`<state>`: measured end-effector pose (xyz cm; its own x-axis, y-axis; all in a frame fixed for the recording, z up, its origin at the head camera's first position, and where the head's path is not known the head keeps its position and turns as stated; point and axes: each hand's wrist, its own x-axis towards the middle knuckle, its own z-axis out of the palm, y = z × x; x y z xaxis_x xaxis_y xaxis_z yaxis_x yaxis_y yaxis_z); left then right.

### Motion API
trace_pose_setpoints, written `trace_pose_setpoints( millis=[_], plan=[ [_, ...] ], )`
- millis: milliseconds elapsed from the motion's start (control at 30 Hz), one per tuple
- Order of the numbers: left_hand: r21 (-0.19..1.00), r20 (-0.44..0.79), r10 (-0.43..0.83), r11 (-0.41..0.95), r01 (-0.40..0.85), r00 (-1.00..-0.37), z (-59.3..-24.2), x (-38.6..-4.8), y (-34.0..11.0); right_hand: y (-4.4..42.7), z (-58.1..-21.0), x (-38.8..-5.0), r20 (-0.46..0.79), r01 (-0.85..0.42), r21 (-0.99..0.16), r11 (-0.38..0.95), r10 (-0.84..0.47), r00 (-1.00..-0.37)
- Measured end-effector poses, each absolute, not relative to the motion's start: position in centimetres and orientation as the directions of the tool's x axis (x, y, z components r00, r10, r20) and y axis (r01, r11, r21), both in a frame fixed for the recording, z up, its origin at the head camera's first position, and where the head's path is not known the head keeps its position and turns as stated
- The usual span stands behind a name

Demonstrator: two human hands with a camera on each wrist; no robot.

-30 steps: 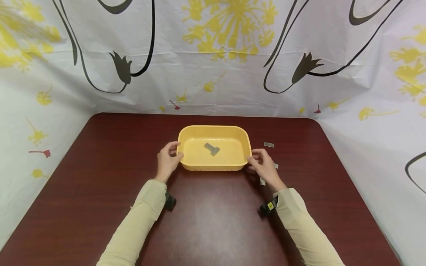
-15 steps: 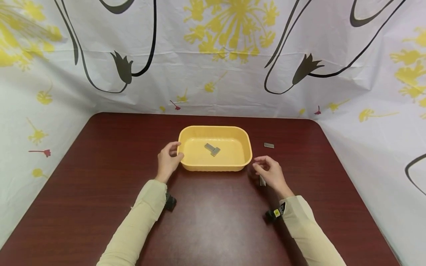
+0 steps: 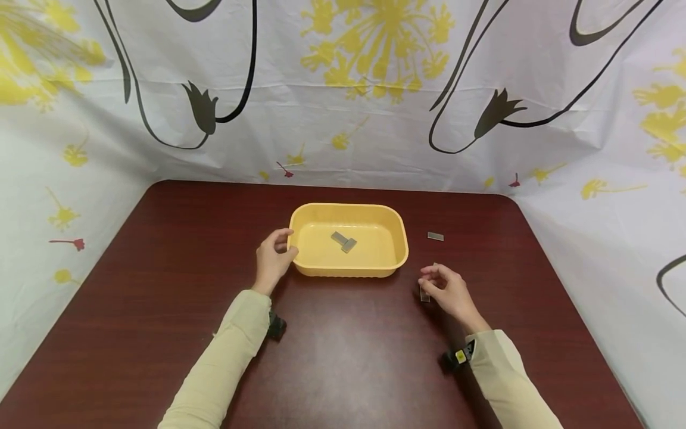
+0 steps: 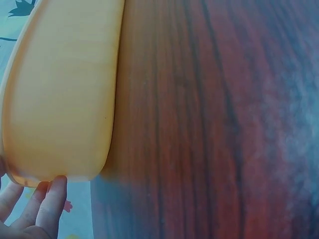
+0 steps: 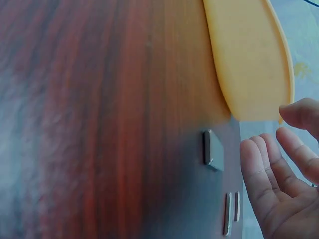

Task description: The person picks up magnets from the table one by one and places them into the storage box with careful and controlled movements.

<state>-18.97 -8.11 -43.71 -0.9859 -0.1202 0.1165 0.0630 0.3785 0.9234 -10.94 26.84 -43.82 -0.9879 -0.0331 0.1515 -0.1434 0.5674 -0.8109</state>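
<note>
A yellow plastic basin [image 3: 348, 271] stands near the back middle of the table. Two flat grey metal blocks [image 3: 349, 245] lie inside it, one overlapping or touching the other. My left hand [image 3: 274, 260] holds the basin's left end; its fingertips [image 4: 59, 184] touch the end wall in the left wrist view. Off the basin's right end, my right hand [image 3: 449, 293] hovers with loosely bent fingers and nothing held. Just under it is a grey metal block [image 3: 425, 294], partly hidden by the hand. That block [image 5: 214, 150] shows apart from the fingers in the right wrist view.
Another metal block [image 3: 436, 236] lies farther back, right of the basin. A further one [image 5: 228, 214] shows low in the right wrist view and is mostly covered by the hand from above. A patterned white curtain [image 3: 343, 119] hangs behind the dark red table [image 3: 343, 357].
My right hand has let go of the basin's right end and moved right and toward me, over the nearest block. The left hand stays at the basin.
</note>
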Motion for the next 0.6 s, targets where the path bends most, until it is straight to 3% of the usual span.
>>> trace_pose_setpoints(
  millis=[167, 600],
  plan=[
    [0.922, 0.116, -0.121, 0.383, 0.062, -0.986, -43.7, -19.0, -8.1, 27.5, -44.3, -10.6, 0.166, -0.167, -0.781, 0.602, -0.058, -0.984],
    [0.918, 0.113, -0.126, 0.392, 0.055, -0.986, -43.8, -19.0, -8.1, 28.4, -44.6, -9.8, 0.049, -0.103, -0.79, 0.605, -0.105, -0.993]
  ],
)
